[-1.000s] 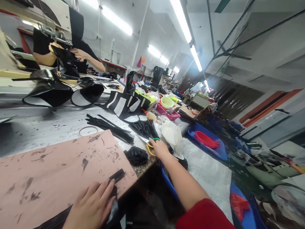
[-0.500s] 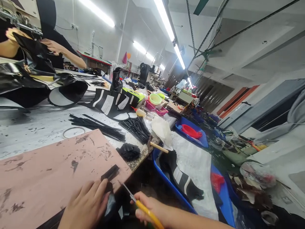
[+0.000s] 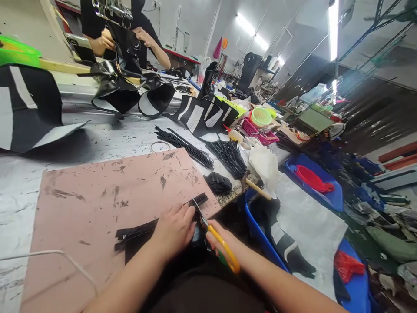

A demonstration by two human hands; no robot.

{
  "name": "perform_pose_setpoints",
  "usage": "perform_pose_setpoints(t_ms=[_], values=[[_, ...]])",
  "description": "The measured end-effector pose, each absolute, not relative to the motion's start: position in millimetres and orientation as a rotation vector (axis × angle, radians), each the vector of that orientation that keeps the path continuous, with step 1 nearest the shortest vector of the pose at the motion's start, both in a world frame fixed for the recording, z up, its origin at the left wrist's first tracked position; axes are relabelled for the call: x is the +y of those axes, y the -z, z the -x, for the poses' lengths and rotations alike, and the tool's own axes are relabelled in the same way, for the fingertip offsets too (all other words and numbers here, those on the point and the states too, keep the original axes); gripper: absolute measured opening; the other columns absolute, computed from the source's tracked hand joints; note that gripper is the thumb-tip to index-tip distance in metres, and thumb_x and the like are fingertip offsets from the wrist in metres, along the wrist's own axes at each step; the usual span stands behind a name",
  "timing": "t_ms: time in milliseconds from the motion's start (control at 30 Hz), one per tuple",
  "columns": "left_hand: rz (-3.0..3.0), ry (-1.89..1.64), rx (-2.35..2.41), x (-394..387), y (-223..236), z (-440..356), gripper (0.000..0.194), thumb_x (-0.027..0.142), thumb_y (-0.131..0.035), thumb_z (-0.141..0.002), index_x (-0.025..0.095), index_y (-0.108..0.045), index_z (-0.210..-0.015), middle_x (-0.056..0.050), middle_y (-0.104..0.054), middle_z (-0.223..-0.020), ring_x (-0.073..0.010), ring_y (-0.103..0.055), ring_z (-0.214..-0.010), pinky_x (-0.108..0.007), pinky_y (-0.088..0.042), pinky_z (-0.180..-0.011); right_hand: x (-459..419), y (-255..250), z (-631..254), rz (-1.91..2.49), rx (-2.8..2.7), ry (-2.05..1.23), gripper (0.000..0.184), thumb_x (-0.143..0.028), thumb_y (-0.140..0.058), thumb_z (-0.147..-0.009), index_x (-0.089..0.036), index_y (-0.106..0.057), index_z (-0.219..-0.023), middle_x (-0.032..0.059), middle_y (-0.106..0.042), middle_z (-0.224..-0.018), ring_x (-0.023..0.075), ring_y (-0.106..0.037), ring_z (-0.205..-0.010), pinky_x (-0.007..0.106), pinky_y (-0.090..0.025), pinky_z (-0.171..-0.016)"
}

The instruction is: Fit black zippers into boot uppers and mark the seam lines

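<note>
My left hand (image 3: 173,228) presses down on a bundle of thin black strips (image 3: 138,230), its fingers closed over them. The strips lie on the pink board (image 3: 94,184), and their far ends stick out past my fingertips. Scissors with yellow handles (image 3: 232,257) are in my right hand (image 3: 220,238). Their blades reach the strips just beyond my left fingers; whether they are fully closed is too small to tell. Below my hands, part of a dark shiny piece is hidden.
Loose black strips (image 3: 187,148), a black coil (image 3: 219,183) and a hammer (image 3: 257,189) lie beyond the board. Black boot pieces (image 3: 35,104) stand at left. A blue bin (image 3: 260,230) sits beside the table. Across it, a person works at a sewing machine (image 3: 114,11).
The view has swung left, showing more of the board and strips. The scissors, held apart from the strips before, now have their blades at the strip ends by my left fingers.
</note>
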State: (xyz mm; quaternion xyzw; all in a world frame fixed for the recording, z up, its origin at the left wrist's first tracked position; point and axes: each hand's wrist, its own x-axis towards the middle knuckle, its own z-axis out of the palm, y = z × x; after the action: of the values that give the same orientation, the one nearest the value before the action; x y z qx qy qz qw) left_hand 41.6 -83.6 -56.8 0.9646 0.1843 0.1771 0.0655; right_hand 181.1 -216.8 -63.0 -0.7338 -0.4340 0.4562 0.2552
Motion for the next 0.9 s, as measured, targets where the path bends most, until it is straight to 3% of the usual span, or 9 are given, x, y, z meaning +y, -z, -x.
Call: perform_pose_setpoints(t_ms=[267,600,767,900], values=[[-2.901,-0.539,0.557,-83,58,-44,0.018,0.021,-0.046,-0.08,0.016,-0.056,-0.094,-0.008,-0.063,-0.092,-0.0228,-0.053,-0.089,-0.034,-0.04,-0.074,-213,62,-180,1.987,-1.132,-1.134,0.039,-0.053,-0.045,-0.081,-0.021,-0.049,-0.104,-0.0064,-0.041,-0.058,0.0061,-0.037,-0.045,0.018,-0.031,-0.043],[-2.961,-0.593,0.573,-83,56,-45,0.021,0.022,-0.045,-0.08,0.016,-0.058,-0.095,-0.008,-0.064,-0.09,-0.0233,-0.054,-0.089,-0.035,-0.04,-0.074,-217,67,-201,1.905,-1.046,-1.006,0.047,-0.058,-0.045,-0.077,-0.017,-0.055,-0.097,-0.0063,-0.036,-0.052,0.0072,-0.032,-0.041,0.02,-0.029,-0.041],[-3.004,-0.639,0.569,-80,59,-46,0.025,0.022,-0.041,-0.084,0.02,-0.058,-0.102,-0.006,-0.064,-0.097,-0.0215,-0.055,-0.089,-0.033,-0.04,-0.074,-194,30,-279,2.4,-1.072,-0.483,0.048,-0.053,-0.056,-0.071,-0.019,-0.053,-0.107,0.0017,-0.057,-0.069,0.0172,-0.055,-0.062,0.027,-0.04,-0.059],[-2.963,-0.68,0.698,-77,64,-45,0.035,0.026,-0.045,-0.084,0.02,-0.049,-0.118,-0.007,-0.061,-0.107,-0.0227,-0.054,-0.092,-0.034,-0.042,-0.077,-165,10,-348,2.803,-1.178,-0.062,0.05,-0.037,-0.057,-0.073,-0.014,-0.047,-0.117,0.0112,-0.062,-0.093,0.0251,-0.059,-0.085,0.032,-0.042,-0.072]])
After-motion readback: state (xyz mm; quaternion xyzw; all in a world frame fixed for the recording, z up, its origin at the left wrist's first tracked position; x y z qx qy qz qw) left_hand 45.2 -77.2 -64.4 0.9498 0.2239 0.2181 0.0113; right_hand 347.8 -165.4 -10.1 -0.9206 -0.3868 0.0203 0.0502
